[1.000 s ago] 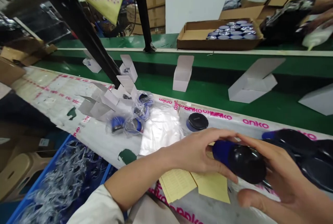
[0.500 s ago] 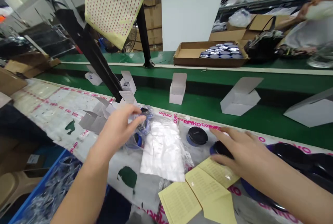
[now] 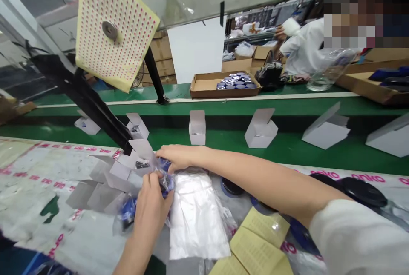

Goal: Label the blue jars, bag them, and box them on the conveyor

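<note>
**Both hands meet at the plastic-wrapped blue pieces beside the white cartons**

The left hand (image 3: pixel 152 200) reaches up from the near edge, its fingers bent and its thumb apart from them, at a plastic-wrapped blue piece (image 3: pixel 166 182). The right hand (image 3: pixel 179 157) comes across from the right, palm down, fingers curved over a second wrapped blue piece (image 3: pixel 164 164) just behind the first. Whether either hand is pinching its piece or merely touching it, I cannot tell.

The two pieces lie on the worktable (image 3: pixel 24 213), between a cluster of open white cartons (image 3: pixel 110 177) and a stack of clear plastic bags (image 3: pixel 198 219). Another wrapped blue piece (image 3: pixel 128 210) sits left of the left hand, near the cartons. Yellow printed leaflets (image 3: pixel 255 245) lie to the right of the bags, and a round black-topped blue container (image 3: pixel 231 187) shows partly behind the right forearm.

Beyond the table, more open white boxes (image 3: pixel 261 132) stand spaced along a green conveyor (image 3: pixel 223 138). A cardboard tray (image 3: pixel 204 85) on the ledge behind holds blue-sided cans (image 3: pixel 237 81).
</note>
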`<state>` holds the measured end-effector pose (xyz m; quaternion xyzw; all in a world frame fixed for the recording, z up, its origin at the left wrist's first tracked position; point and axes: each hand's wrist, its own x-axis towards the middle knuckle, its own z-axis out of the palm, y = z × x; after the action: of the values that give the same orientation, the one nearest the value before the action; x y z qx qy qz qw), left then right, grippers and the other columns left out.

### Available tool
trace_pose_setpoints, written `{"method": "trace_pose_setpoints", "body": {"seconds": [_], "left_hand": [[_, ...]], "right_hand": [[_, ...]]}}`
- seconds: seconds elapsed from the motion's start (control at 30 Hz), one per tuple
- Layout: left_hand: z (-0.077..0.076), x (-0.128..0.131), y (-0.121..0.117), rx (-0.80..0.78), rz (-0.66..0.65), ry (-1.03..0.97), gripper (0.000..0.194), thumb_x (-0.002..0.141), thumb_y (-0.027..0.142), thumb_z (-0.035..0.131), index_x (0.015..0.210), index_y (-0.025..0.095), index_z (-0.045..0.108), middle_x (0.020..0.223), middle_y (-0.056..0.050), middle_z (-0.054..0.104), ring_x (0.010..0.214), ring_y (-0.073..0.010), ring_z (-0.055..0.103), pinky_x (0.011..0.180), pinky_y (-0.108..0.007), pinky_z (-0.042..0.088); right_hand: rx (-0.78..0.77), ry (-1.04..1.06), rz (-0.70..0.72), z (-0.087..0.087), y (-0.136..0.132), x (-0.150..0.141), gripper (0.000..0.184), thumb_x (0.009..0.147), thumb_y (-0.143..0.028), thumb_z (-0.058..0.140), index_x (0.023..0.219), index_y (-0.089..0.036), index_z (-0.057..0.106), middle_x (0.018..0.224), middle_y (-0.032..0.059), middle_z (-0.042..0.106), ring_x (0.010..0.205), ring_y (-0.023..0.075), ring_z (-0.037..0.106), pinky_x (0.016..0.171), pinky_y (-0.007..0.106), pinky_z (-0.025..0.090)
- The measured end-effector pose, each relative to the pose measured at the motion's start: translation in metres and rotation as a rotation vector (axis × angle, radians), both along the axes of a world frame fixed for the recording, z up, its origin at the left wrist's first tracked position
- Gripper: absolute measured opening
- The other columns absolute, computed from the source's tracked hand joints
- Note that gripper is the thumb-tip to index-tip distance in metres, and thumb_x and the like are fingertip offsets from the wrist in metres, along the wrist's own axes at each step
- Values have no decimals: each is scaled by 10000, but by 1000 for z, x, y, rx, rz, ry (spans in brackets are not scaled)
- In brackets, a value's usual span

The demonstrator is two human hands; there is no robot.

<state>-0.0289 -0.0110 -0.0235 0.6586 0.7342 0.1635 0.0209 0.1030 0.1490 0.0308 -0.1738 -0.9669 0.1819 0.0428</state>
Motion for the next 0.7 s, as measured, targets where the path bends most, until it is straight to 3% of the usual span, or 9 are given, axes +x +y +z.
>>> {"method": "trace_pose_setpoints", "body": {"seconds": [0.1, 0.17, 0.23, 0.3, 0.4, 0.53, 0.6, 0.7], "left_hand": [[-2, 1, -1, -6, 1, -20, 477, 903, 207, 619, 1341, 214, 429, 1381, -154, 500, 1148, -352, 652, 872, -467, 560], [-3, 0, 1, -49, -18, -31, 593, 916, 237, 620, 1458, 233, 379, 1472, -162, 477, 1254, -371, 607, 930, -485, 545], [-4, -2, 3, -114, -40, -46, 579, 941, 242, 586, 1487, 229, 395, 1438, -152, 542, 1278, -363, 595, 981, -492, 521], [-6, -4, 6, -171, -56, -62, 515, 955, 235, 545, 1462, 210, 455, 1365, -142, 606, 1245, -347, 613, 998, -492, 510], [-8, -6, 7, -181, -62, -82, 497, 942, 231, 544, 1436, 197, 507, 1324, -139, 631, 1222, -340, 622, 996, -483, 511], [-5, -4, 7, -155, -47, -99, 503, 916, 208, 562, 1418, 194, 531, 1307, -142, 638, 1213, -343, 626, 995, -478, 509], [-2, -4, 7, -160, -48, -134, 498, 905, 207, 571, 1402, 198, 543, 1300, -136, 644, 1213, -338, 628, 1006, -474, 507], [2, -4, 6, -155, -28, -212, 500, 874, 204, 606, 1372, 198, 560, 1297, -127, 657, 1239, -330, 626, 1036, -461, 502]], "right_hand": [[27, 112, -126, 19, 14, 43, 578, 847, -338, 801, 1348, -202, 548, 1309, 131, 584, 1196, 283, 615, 1014, 391, 524], [132, 253, -309, 26, 27, 70, 589, 901, -359, 742, 1419, -226, 496, 1359, 146, 515, 1221, 299, 592, 1064, 452, 498], [263, 318, -465, 23, 38, 90, 609, 928, -292, 699, 1477, -231, 442, 1376, 153, 488, 1233, 305, 582, 1064, 469, 502], [334, 289, -518, 11, 45, 100, 632, 909, -200, 700, 1481, -202, 430, 1366, 166, 503, 1250, 314, 571, 1058, 473, 507], [373, 196, -507, -8, 50, 100, 580, 851, -126, 739, 1386, -169, 520, 1329, 172, 555, 1228, 319, 584, 1019, 461, 531], [430, 102, -521, -20, 49, 89, 443, 881, -171, 730, 1305, -158, 602, 1385, 194, 550, 1196, 303, 601, 928, 411, 559], [457, 62, -524, -23, 46, 84, 341, 924, -191, 685, 1258, -135, 644, 1327, 205, 599, 1205, 316, 592, 986, 460, 526], [485, 5, -499, -30, 38, 80, 259, 988, -215, 600, 1193, -86, 691, 1156, 218, 695, 1224, 355, 570, 1129, 632, 364]]}}
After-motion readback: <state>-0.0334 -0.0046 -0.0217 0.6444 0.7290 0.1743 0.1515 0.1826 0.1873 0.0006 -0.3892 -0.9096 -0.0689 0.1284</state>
